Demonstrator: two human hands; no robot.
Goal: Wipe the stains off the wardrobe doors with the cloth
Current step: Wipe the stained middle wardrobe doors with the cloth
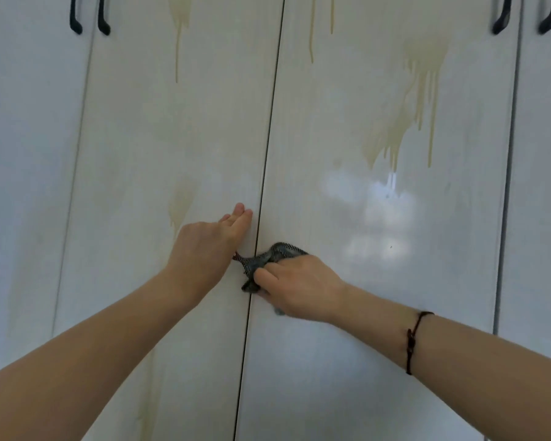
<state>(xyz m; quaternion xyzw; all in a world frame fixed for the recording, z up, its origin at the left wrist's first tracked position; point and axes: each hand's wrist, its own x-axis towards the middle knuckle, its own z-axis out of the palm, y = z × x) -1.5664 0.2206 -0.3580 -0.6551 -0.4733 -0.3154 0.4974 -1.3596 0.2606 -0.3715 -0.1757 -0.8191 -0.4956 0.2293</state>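
Two white wardrobe doors meet at a dark seam: the left door (pixel 159 148) and the right door (pixel 363 361). Yellowish drip stains mark both, the largest (pixel 407 116) on the right door, a smaller one (pixel 180 202) on the left door. My right hand (pixel 299 288) grips a bunched grey patterned cloth (pixel 274 256) against the right door, just beside the seam. My left hand (pixel 210 243) lies flat on the left door with straight fingers, its heel touching the cloth's end.
Black handles hang at the top left (pixel 89 17) and top right (pixel 522 17). More thin drips (pixel 312 30) run down from the top edge. Further white doors flank both sides. A bright reflection (pixel 372 211) shines on the right door.
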